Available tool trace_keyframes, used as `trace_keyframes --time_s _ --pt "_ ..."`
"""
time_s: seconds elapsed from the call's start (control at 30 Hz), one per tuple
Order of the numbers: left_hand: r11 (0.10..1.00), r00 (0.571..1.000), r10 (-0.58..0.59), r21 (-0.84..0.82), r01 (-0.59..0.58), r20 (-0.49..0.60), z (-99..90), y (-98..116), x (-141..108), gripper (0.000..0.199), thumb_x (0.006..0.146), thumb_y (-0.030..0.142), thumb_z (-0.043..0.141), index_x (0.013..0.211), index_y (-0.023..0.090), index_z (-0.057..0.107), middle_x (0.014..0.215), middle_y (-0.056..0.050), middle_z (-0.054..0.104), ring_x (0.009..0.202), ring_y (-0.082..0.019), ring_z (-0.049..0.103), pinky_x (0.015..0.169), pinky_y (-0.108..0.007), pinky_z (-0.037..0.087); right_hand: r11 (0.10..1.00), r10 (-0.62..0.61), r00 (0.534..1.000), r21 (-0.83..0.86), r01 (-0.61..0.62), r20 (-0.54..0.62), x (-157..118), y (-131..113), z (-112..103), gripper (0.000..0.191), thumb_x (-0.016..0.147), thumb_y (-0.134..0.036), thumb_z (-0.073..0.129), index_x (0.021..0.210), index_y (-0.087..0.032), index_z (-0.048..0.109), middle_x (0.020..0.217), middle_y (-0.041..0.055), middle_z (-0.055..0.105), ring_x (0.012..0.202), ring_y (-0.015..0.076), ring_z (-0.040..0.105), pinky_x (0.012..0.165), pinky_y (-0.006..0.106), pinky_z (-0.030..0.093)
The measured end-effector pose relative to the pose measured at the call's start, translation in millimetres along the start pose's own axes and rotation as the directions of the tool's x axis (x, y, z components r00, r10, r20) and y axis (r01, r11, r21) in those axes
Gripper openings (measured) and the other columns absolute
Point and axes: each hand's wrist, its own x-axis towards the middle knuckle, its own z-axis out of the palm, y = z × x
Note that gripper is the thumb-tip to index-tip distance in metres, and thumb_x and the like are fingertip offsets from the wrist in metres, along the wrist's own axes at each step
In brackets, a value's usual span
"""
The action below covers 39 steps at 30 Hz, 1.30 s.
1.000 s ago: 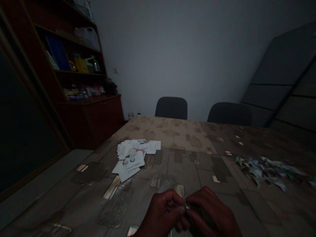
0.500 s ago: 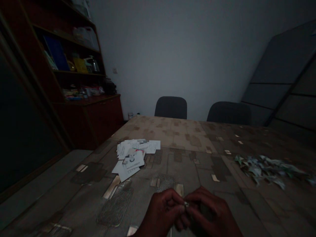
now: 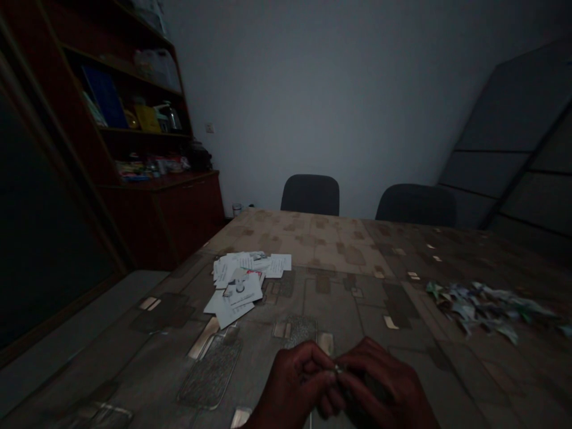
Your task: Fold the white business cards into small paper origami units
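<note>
Near the bottom centre of the head view, my left hand [image 3: 299,381] and my right hand [image 3: 379,381] meet at the fingertips above the patterned tablecloth [image 3: 333,286]. Both pinch one tiny pale piece [image 3: 337,369], too small and dim to identify. The fingers of each hand are curled and closed. A loose pile of white printed cards [image 3: 239,289] lies to the left, beyond my left hand. Over on the right is a heap of crumpled or folded paper pieces [image 3: 487,307], whitish and greenish.
Two dark chairs [image 3: 310,195] [image 3: 415,204] stand behind the table's far edge. A dark red cabinet [image 3: 187,208] with crowded shelves is at the left. Grey panels [image 3: 496,119] lean at the right, beside the pale wall.
</note>
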Motion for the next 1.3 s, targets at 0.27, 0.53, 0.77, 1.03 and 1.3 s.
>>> trace_keyframes --time_s 0.27,0.53,0.77,1.03,1.3 --pt "0.998 0.997 -0.040 0.054 0.044 -0.063 0.0 3 0 0.014 0.070 0.024 0.066 0.069 0.014 0.056 0.051 -0.002 0.067 0.044 -0.012 0.059 0.044 -0.020 0.044 0.999 0.052 0.998 -0.001 -0.052 0.040 -2 3 2 0.026 0.096 -0.025 0.050 0.079 -0.020 0.068 0.070 0.0032 0.068 0.067 0.0176 0.065 0.060 0.027 0.051" --pt "1.000 1.000 -0.007 -0.008 0.007 -0.009 -2.2 -2 2 0.025 0.073 0.033 0.072 0.071 0.015 0.055 0.051 -0.001 0.065 0.043 -0.011 0.058 0.043 -0.019 0.042 0.979 0.165 0.986 0.115 -0.166 0.023 -2 5 2 0.012 0.085 -0.022 0.058 0.078 -0.020 0.068 0.071 0.0024 0.066 0.066 0.0179 0.064 0.059 0.027 0.050" --pt "1.000 0.999 -0.011 -0.019 0.010 -0.047 -0.1 2 -1 0.034 0.070 0.041 0.077 0.069 0.016 0.054 0.050 0.000 0.064 0.042 -0.011 0.058 0.044 -0.019 0.040 0.953 0.238 0.971 0.188 -0.239 0.026 -8 7 3 0.012 0.080 -0.019 0.062 0.090 -0.020 0.069 0.074 0.0017 0.067 0.067 0.0170 0.065 0.062 0.025 0.051" --pt "0.989 0.994 0.060 0.142 -0.046 -0.091 -3.3 12 -1 0.020 0.074 0.033 0.072 0.077 0.016 0.062 0.057 0.001 0.062 0.050 -0.012 0.057 0.049 -0.021 0.040 0.939 0.276 0.959 0.199 -0.282 0.059 -8 3 -1 0.012 0.084 -0.024 0.054 0.079 -0.020 0.064 0.072 0.0017 0.066 0.068 0.0177 0.063 0.063 0.025 0.048" --pt "0.736 0.871 0.432 0.467 -0.490 0.233 -11.9 50 1 0.024 0.079 0.014 0.066 0.100 0.022 0.075 0.085 -0.005 0.067 0.077 -0.017 0.063 0.070 -0.027 0.047 0.817 0.395 0.891 0.359 -0.452 0.222 -12 7 4 0.029 0.084 -0.045 0.055 0.072 -0.019 0.057 0.064 -0.0032 0.049 0.062 0.0146 0.047 0.057 0.023 0.038"
